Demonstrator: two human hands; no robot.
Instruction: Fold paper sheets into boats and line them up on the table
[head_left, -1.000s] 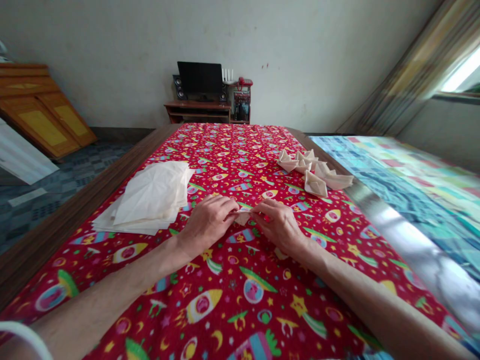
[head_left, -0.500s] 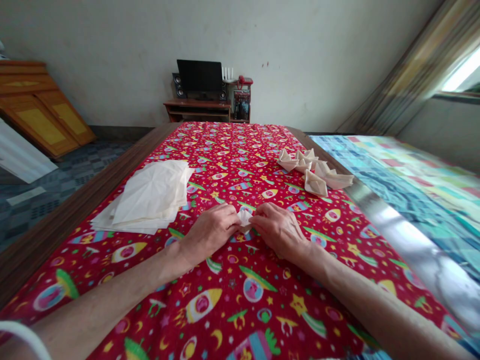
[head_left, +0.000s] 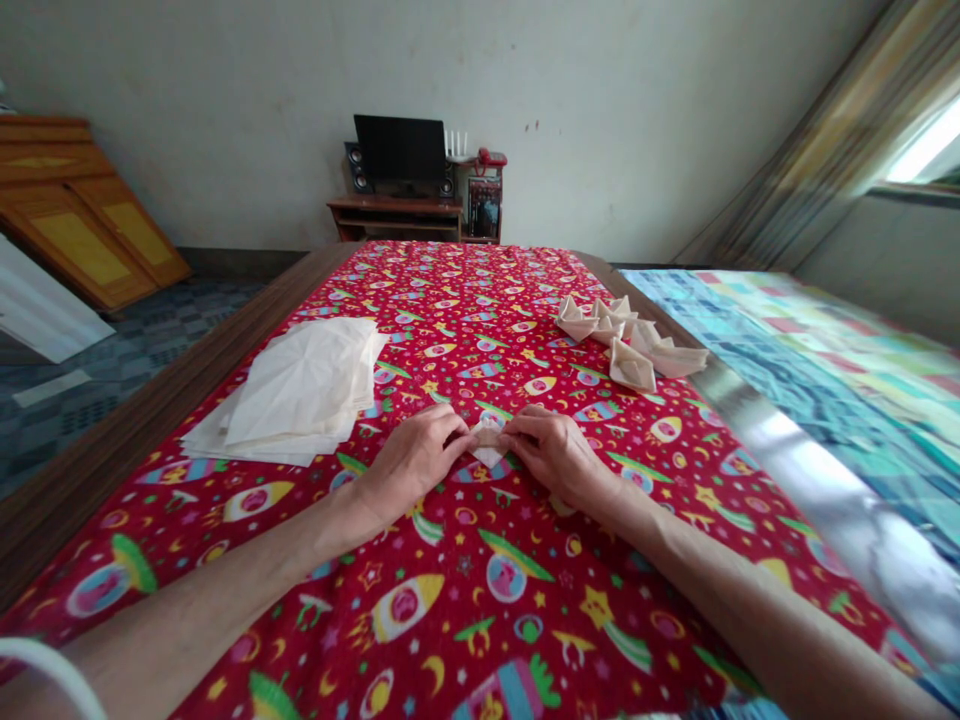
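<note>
A small folded white paper [head_left: 489, 445] lies diamond-shaped between my two hands, just over the red patterned cloth [head_left: 465, 550]. Its left corner is pinched by the fingers of my left hand [head_left: 420, 455]. My right hand [head_left: 559, 450] pinches the right corner. To the left is a loose stack of white paper sheets [head_left: 300, 385], the top ones showing crease lines. Several folded paper boat-like shapes [head_left: 632, 365] stand in a cluster at the right side of the cloth.
The cloth covers a table with a dark wooden edge [head_left: 217, 330]. Beyond its far end stands a desk with a monitor [head_left: 400, 150] and a red telephone [head_left: 491, 158]. A bed with a blue and checkered cover [head_left: 810, 370] is at the right, a wooden cabinet [head_left: 90, 220] at the left.
The small paper now shows flatter and wider between my hands, with a corner pointing toward me. My fingers have shifted slightly at its sides.
</note>
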